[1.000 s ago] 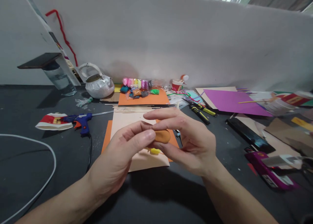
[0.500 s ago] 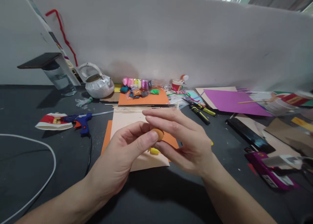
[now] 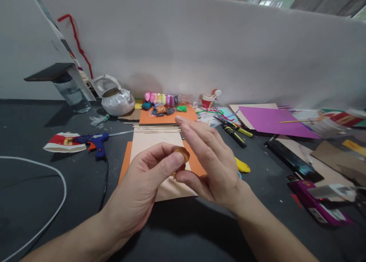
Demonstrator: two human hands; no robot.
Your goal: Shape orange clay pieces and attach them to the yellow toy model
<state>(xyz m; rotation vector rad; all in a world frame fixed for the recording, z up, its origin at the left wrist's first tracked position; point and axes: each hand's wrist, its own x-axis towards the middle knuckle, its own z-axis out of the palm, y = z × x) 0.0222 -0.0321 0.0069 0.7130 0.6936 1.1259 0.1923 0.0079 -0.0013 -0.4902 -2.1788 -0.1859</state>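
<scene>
Pinching ochre clay disc (image 3: 185,154) w/ L hand (image 3: 153,174), above beige sheet (image 3: 171,190), in from nr edge; R hand (image 3: 219,168) spread just beside. Prob. v. light, soft, easily dented: grip rim gently.

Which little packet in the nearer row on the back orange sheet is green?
The rightmost packet, just right of the dark grey packet; it alone is bright green, unlike the teal packet and orange-brown packet farther left.

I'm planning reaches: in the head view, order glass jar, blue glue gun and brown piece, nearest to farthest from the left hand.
1. Brown piece, in the left hand
2. Blue glue gun, to the hand's left
3. Glass jar, far back left
</scene>
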